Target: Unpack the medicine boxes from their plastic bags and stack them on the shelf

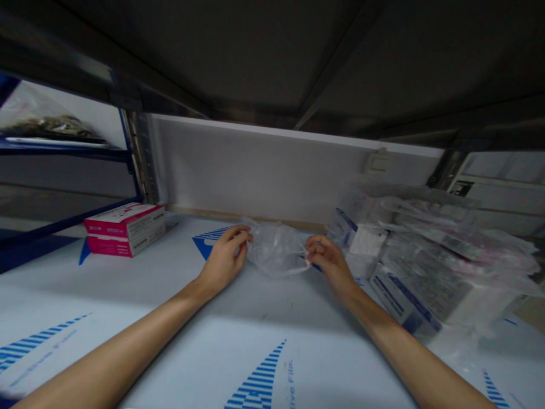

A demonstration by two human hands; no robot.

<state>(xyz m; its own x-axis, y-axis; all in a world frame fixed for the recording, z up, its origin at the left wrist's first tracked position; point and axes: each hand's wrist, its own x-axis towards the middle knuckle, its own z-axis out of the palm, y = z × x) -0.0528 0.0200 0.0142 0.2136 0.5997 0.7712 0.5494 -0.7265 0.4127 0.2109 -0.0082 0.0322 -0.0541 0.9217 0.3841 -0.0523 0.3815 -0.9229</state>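
Note:
A clear plastic bag (276, 250) lies spread on the film-covered shelf, between my two hands. My left hand (225, 255) has its fingers closed on the bag's left edge. On the other side, my right hand (332, 261) pinches the right edge, where a whitish strip of the bag bunches near the fingertips. The bag looks flat and see-through; I cannot make out anything inside it.
A pink and white box (149, 227) stands at the left. Stacked at the right are several plastic-wrapped boxes (409, 284) under loose clear bags (460, 238). A dark upper shelf (255, 57) hangs low overhead. Behind is a pale wall (264, 165) with a switch (378, 163).

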